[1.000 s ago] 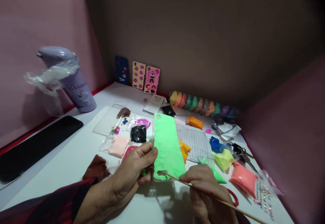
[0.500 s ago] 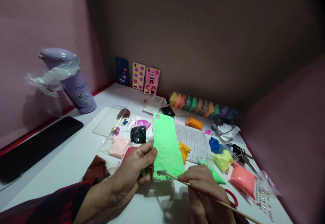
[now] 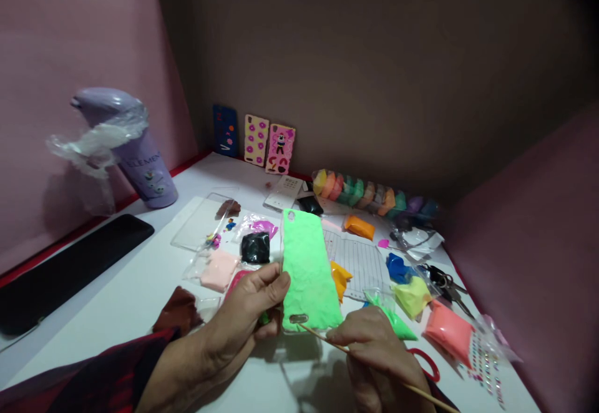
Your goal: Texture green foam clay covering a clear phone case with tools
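A clear phone case covered in bright green clay is held up, tilted, above the table. My left hand grips its left edge, thumb on the green face and fingers behind. My right hand pinches a thin wooden skewer. The skewer's tip lies at the lower edge of a small oval cutout near the case's bottom. A round hole shows in the top left corner of the clay. Part of a green clay pack lies behind my right hand.
Packs of black, pale pink and coral clay lie around. A clear case, lined paper and keys are on the table. Decorated cases lean on the wall near a purple tumbler.
The skewer tip has shifted slightly right and down along the oval cutout, whose outline now shows more clearly. My left hand and the case have stayed almost still.
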A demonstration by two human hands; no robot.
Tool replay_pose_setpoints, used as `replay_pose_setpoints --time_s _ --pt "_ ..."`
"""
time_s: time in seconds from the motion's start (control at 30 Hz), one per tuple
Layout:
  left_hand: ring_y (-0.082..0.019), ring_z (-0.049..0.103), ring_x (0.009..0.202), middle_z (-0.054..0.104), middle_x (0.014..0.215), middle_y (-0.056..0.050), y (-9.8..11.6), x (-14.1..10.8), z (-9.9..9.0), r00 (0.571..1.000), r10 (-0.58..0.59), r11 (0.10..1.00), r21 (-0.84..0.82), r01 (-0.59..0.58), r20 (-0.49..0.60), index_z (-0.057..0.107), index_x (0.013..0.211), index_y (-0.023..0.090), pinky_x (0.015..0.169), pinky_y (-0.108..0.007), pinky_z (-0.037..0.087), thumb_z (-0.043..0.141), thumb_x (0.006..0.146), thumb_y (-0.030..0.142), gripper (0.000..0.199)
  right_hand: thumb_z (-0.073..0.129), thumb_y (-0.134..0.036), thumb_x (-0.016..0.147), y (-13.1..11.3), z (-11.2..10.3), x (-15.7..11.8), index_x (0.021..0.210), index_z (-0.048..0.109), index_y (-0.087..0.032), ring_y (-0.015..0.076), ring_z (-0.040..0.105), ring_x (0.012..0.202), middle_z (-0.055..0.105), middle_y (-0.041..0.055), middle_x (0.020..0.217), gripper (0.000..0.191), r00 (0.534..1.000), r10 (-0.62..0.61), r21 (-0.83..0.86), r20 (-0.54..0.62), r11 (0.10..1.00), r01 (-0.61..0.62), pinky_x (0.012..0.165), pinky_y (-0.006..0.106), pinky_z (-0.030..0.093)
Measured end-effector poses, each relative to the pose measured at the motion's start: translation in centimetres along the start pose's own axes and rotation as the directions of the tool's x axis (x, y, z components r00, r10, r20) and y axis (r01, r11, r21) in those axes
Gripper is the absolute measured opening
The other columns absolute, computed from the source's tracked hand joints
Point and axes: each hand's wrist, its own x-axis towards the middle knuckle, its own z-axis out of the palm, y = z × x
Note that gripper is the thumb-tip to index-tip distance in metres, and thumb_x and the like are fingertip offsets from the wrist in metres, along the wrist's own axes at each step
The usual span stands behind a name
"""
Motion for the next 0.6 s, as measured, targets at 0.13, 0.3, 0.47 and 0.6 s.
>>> replay_pose_setpoints --time_s 0.13,0.3,0.47,0.6 --pt "-0.004 0.036 0.048 0.045 0.06 0.004 0.2 0.0 0.1 1.0 -0.017 1.0 0.01 0.017 -0.019 0.065 0.082 0.015 0.039 -0.015 0.022 0.069 0.076 0.039 0.025 0.046 0.0 0.077 0.3 0.1 -0.5 0.101 0.053 -0.021 0.0186 0.06 0.072 0.068 0.0047 0.081 0.032 0.995 0.043 0.0 -0.093 0.999 -0.043 0.065 0.037 0.045" --pt "-0.004 0.036 0.047 0.046 0.06 0.003 0.3 -0.1 0.2 1.0 -0.015 1.0 0.008 0.015 -0.022 0.064 0.08 0.015 0.039 -0.015 0.021 0.071 0.074 0.04 0.026 0.047 0.001 0.076 1.3 0.1 -0.7 0.097 0.052 -0.019 0.018 0.061 0.07 0.068 0.0047 0.08 0.029 0.998 -0.057 -0.031 0.001 0.998 0.057 0.061 0.034 0.046" --pt "-0.005 0.037 0.047 0.047 0.06 0.003 0.2 -0.2 0.2 1.0 -0.007 1.0 0.002 0.007 -0.009 0.063 0.08 0.015 0.039 -0.016 0.02 0.07 0.074 0.041 0.027 0.047 -0.005 0.08 0.8 0.0 -0.1 0.096 0.053 -0.018 0.0171 0.06 0.068 0.068 0.0037 0.077 0.022 0.998 -0.067 -0.041 0.011 0.997 0.067 0.059 0.032 0.045" --pt "-0.004 0.034 0.048 0.046 0.062 0.003 0.2 0.0 0.1 1.0 0.0 0.999 0.033 -0.001 0.007 0.061 0.081 0.015 0.039 -0.016 0.016 0.066 0.079 0.039 0.025 0.046 -0.002 0.079 0.1 0.2 -0.3 0.1 0.053 -0.019 0.0186 0.061 0.075 0.067 0.0043 0.083 0.028 1.0 0.013 -0.001 -0.019 1.0 -0.013 0.065 0.035 0.046"
